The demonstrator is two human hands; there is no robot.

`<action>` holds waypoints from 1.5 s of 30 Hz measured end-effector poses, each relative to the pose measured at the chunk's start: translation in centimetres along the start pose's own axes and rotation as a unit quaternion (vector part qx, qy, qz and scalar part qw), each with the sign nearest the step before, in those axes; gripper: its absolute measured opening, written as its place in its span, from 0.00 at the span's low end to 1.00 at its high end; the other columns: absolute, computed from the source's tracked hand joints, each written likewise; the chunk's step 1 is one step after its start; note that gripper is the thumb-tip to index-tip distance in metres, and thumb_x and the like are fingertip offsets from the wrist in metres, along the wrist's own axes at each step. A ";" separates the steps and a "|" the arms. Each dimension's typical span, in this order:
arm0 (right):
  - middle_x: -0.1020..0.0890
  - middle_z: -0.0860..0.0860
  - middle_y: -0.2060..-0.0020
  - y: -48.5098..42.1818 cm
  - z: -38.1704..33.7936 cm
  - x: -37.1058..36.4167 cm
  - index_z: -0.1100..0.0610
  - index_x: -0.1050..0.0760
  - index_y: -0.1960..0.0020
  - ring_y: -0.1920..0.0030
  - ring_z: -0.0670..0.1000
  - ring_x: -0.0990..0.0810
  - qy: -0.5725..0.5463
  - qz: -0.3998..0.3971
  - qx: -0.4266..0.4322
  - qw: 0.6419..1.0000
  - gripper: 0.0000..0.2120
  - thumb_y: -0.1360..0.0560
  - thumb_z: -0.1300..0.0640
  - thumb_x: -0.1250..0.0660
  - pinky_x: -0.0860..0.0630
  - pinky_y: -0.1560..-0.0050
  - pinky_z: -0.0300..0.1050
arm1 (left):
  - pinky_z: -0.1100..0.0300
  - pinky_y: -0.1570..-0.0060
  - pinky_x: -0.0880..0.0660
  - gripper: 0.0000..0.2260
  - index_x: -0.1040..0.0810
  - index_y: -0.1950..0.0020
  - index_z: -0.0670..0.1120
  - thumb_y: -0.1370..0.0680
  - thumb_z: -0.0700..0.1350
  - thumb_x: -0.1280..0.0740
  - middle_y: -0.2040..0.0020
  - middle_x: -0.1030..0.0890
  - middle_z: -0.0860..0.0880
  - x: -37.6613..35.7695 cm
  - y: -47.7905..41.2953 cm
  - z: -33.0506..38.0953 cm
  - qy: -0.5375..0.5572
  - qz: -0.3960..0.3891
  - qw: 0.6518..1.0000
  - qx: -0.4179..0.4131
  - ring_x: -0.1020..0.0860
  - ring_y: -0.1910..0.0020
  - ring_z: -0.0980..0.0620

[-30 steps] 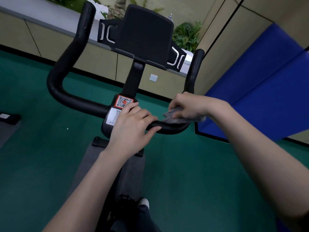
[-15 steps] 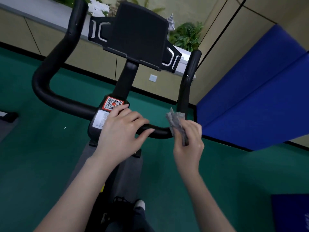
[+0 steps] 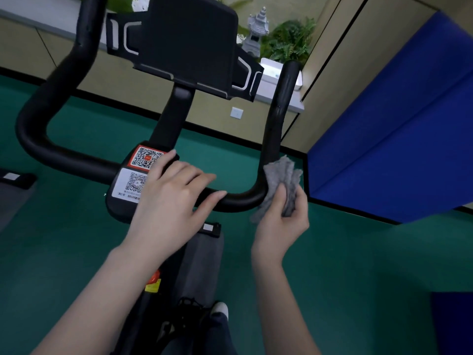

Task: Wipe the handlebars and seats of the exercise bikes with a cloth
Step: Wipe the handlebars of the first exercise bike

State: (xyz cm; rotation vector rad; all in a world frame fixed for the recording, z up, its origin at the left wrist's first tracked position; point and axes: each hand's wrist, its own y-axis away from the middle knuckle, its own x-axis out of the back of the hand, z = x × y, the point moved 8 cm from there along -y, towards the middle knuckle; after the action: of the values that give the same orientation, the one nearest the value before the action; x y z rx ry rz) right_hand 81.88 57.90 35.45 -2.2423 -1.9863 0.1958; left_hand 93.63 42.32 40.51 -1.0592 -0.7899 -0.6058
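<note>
A black exercise-bike handlebar [image 3: 48, 152] curves in a wide U in front of me, with a black tablet holder [image 3: 189, 44] above its stem. My left hand [image 3: 169, 201] rests on the middle of the bar beside the QR-code stickers [image 3: 143, 160], fingers nearly straight. My right hand [image 3: 284, 221] grips a crumpled grey cloth [image 3: 281, 180], which lies against the outside of the bar's right bend. The seat is out of view.
Green floor lies all around the bike. A blue padded mat [image 3: 399, 124] leans on the beige wall at right. Plants and a small stone pagoda [image 3: 258, 26] stand on a ledge behind. My shoe [image 3: 220, 310] shows below, near a grey floor mat [image 3: 202, 262].
My right hand lifted the cloth off the lower bar, turned it upright, then carried it right to the outside of the right bend. My left hand stayed on the bar's middle.
</note>
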 end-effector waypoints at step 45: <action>0.20 0.49 0.48 -2.2 -1.7 -0.8 0.59 0.21 0.45 0.43 0.51 0.21 0.035 -0.145 0.105 0.983 0.12 0.25 0.69 0.36 0.26 0.40 0.43 | 0.55 0.53 0.30 0.13 0.18 0.48 0.48 0.24 0.55 0.34 0.59 0.19 0.53 -3.6 -0.6 4.8 0.033 0.003 0.999 0.038 0.22 0.60 0.50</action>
State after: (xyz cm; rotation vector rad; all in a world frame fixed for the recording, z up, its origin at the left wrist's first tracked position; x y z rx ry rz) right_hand 79.97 57.32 37.52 -1.7858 -2.1138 0.2738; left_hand 89.77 46.75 39.18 -0.9664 -0.7455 -0.5975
